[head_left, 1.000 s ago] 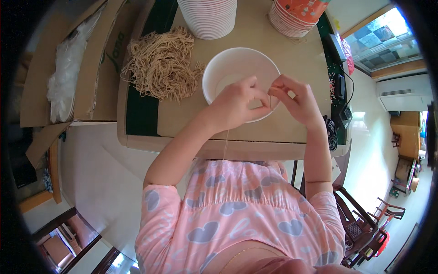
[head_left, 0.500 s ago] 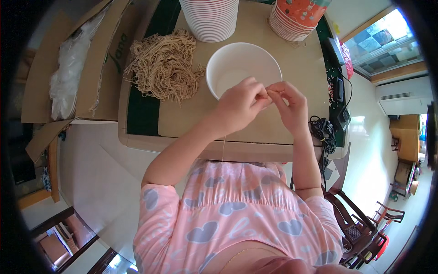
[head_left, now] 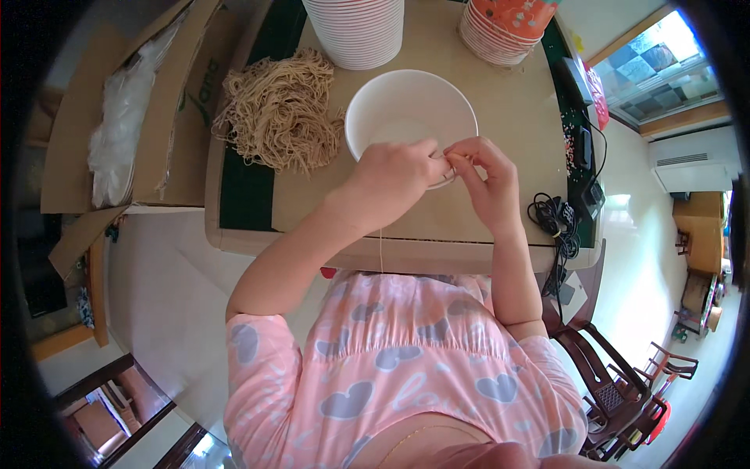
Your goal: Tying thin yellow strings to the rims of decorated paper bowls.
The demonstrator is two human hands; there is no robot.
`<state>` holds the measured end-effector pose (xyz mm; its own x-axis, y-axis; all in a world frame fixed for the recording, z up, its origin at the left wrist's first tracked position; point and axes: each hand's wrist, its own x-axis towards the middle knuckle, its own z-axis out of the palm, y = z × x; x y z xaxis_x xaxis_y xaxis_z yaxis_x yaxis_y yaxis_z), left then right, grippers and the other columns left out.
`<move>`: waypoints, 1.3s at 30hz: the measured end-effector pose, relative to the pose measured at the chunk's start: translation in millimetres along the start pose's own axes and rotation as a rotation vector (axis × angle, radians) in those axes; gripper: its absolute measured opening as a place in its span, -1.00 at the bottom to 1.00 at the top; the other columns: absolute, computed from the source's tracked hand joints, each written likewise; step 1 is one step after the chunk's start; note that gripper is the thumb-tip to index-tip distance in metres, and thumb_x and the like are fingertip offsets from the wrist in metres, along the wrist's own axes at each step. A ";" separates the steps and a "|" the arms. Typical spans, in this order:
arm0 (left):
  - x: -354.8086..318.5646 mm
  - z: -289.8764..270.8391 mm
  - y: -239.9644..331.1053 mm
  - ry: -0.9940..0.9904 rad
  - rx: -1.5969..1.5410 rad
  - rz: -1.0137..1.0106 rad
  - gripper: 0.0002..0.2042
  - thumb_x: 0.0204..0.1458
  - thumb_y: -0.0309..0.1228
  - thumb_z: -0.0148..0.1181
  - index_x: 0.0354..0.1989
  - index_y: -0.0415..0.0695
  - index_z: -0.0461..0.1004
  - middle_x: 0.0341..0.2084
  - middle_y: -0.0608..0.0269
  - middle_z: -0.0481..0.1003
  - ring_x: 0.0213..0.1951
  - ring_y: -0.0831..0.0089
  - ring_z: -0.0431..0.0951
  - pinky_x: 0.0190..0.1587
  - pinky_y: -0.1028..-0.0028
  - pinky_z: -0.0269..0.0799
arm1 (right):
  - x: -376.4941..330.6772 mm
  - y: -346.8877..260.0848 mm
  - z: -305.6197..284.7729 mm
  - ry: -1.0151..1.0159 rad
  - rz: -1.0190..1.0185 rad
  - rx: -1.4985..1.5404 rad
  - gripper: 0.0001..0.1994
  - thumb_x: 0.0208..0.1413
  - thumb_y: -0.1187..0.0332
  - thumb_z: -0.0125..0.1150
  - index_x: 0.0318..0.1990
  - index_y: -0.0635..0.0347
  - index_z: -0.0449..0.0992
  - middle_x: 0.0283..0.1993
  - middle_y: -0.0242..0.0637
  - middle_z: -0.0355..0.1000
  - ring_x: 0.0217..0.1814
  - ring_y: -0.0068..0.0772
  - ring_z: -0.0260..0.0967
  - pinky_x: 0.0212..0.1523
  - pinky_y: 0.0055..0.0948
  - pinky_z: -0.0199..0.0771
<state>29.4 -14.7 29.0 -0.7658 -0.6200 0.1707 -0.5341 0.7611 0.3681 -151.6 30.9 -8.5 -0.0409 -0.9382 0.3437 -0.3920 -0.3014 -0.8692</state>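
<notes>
- Hanging past table's (head_left: 306,202) near edge: tan string (head_left: 381,250), from under left hand (head_left: 394,176).
- Left hand and right hand (head_left: 492,176) both pinching string, fingertips together, blocking part of white bowl's (head_left: 402,98) near rim.
- Black cables (head_left: 556,223): near right corner.
- Tangled string heap (head_left: 277,113): by left edge.
- White stack (head_left: 355,35), orange-printed stack (head_left: 508,27): toward far edge.
</notes>
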 end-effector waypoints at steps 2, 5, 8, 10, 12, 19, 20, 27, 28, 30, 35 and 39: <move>1.4 2.4 -1.7 0.026 0.101 0.054 -0.93 0.00 -0.45 0.12 -0.38 -0.12 0.50 -0.45 0.20 0.42 -0.35 0.27 0.57 -0.37 0.32 0.52 | -0.3 0.6 -1.5 -0.018 0.039 0.038 -0.95 0.09 0.53 0.23 -0.29 0.27 0.53 -0.32 -0.30 0.51 -0.31 -0.47 0.38 -0.27 -0.53 0.35; 1.6 4.9 -3.2 0.058 0.169 0.053 -0.88 -0.02 -0.42 0.18 -0.28 -0.05 0.53 -0.45 0.23 0.41 -0.36 0.28 0.55 -0.36 0.29 0.47 | 1.3 -1.7 -1.1 -0.010 0.087 0.082 -0.95 0.11 0.51 0.22 -0.28 0.27 0.53 -0.34 -0.32 0.52 -0.31 -0.52 0.39 -0.25 -0.55 0.35; 1.9 4.2 -3.1 0.131 0.082 0.091 -0.88 0.00 -0.42 0.18 -0.27 -0.07 0.52 -0.44 0.22 0.40 -0.42 0.32 0.52 -0.40 0.36 0.45 | 1.0 0.7 0.5 0.020 0.096 0.099 -0.95 0.12 0.49 0.22 -0.28 0.27 0.54 -0.36 -0.34 0.52 -0.30 -0.58 0.39 -0.24 -0.56 0.35; 0.7 -2.9 0.3 0.109 -0.447 -0.081 -0.89 0.08 -0.39 0.16 -0.27 -0.13 0.50 -0.50 0.31 0.40 -0.48 0.42 0.45 -0.42 0.43 0.41 | -0.3 0.9 1.7 0.051 0.114 0.136 -0.93 0.13 0.48 0.23 -0.27 0.27 0.54 -0.35 -0.37 0.52 -0.29 -0.63 0.38 -0.23 -0.58 0.35; 2.1 1.6 -3.5 0.077 -0.730 -0.193 -0.88 0.12 -0.37 0.15 -0.30 -0.16 0.49 -0.51 0.36 0.40 -0.51 0.50 0.40 -0.45 0.49 0.36 | -3.8 2.2 7.1 0.077 0.109 0.140 -0.93 0.13 0.49 0.23 -0.26 0.27 0.54 -0.34 -0.37 0.52 -0.29 -0.63 0.38 -0.23 -0.58 0.36; 11.3 -9.2 -12.0 -0.026 -1.470 -0.636 -0.83 0.18 -0.33 0.15 -0.29 -0.19 0.53 -0.53 0.43 0.46 -0.59 0.74 0.31 -0.64 0.71 0.07 | -10.0 -2.3 38.3 0.356 0.011 0.273 -0.89 0.11 0.56 0.22 -0.21 0.31 0.58 -0.22 -0.27 0.53 -0.23 -0.54 0.42 -0.20 -0.59 0.41; 12.0 -8.8 -13.5 -0.049 -1.459 -0.627 -0.83 0.18 -0.34 0.14 -0.29 -0.20 0.54 -0.53 0.42 0.47 -0.60 0.73 0.31 -0.64 0.70 0.07 | -9.7 -3.4 42.1 0.356 0.012 0.275 -0.89 0.11 0.56 0.22 -0.21 0.31 0.58 -0.22 -0.27 0.53 -0.23 -0.54 0.42 -0.20 -0.59 0.41; 8.2 -9.6 -18.6 -0.018 -1.407 -0.620 -0.88 0.10 -0.47 0.21 -0.29 -0.27 0.57 -0.57 0.36 0.48 -0.61 0.72 0.30 -0.64 0.67 0.12 | -8.3 -3.7 48.9 0.349 -0.114 0.103 -0.77 0.15 0.59 0.13 -0.05 0.30 0.56 -0.11 -0.15 0.52 -0.11 -0.36 0.48 -0.10 -0.50 0.46; 7.6 -9.8 -17.8 -0.019 -1.408 -0.620 -0.88 0.10 -0.47 0.21 -0.29 -0.27 0.57 -0.57 0.36 0.48 -0.61 0.72 0.30 -0.64 0.67 0.12 | -9.2 -5.3 49.3 0.319 -0.126 0.100 -0.75 0.16 0.60 0.09 -0.02 0.30 0.55 -0.09 -0.13 0.51 -0.08 -0.33 0.48 -0.08 -0.49 0.46; 7.2 -11.6 -15.0 0.044 -1.247 -0.599 -0.89 0.07 -0.50 0.22 -0.28 -0.29 0.58 -0.55 0.38 0.50 -0.59 0.72 0.32 -0.58 0.66 0.21 | -10.5 -10.1 46.4 0.279 -0.130 0.093 -0.74 0.17 0.60 0.07 0.01 0.30 0.53 -0.07 -0.13 0.51 -0.07 -0.33 0.47 -0.07 -0.48 0.46; 1.6 -6.6 -14.8 0.138 -1.051 -0.536 -0.91 0.06 -0.50 0.23 -0.30 -0.24 0.58 -0.55 0.43 0.48 -0.56 0.74 0.34 -0.49 0.66 0.28 | -9.6 -14.9 45.4 0.234 -0.060 0.207 -0.72 0.19 0.59 0.05 0.04 0.30 0.50 -0.08 -0.16 0.51 -0.06 -0.38 0.48 -0.05 -0.48 0.45; -1.8 -4.6 -15.2 0.193 -0.846 -0.442 -0.91 0.01 -0.47 0.25 -0.33 -0.20 0.58 -0.50 0.34 0.54 -0.53 0.67 0.38 -0.41 0.57 0.36 | -8.4 -13.2 38.4 0.221 0.123 0.317 -0.81 0.17 0.56 0.13 -0.08 0.31 0.56 -0.23 -0.27 0.53 -0.21 -0.54 0.43 -0.15 -0.56 0.42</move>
<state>40.5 -26.0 27.3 -0.4457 -0.8949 -0.0213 -0.2673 0.1103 0.9573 -110.7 36.2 -13.5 -0.2801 -0.9216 0.2688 -0.0709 -0.2593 -0.9632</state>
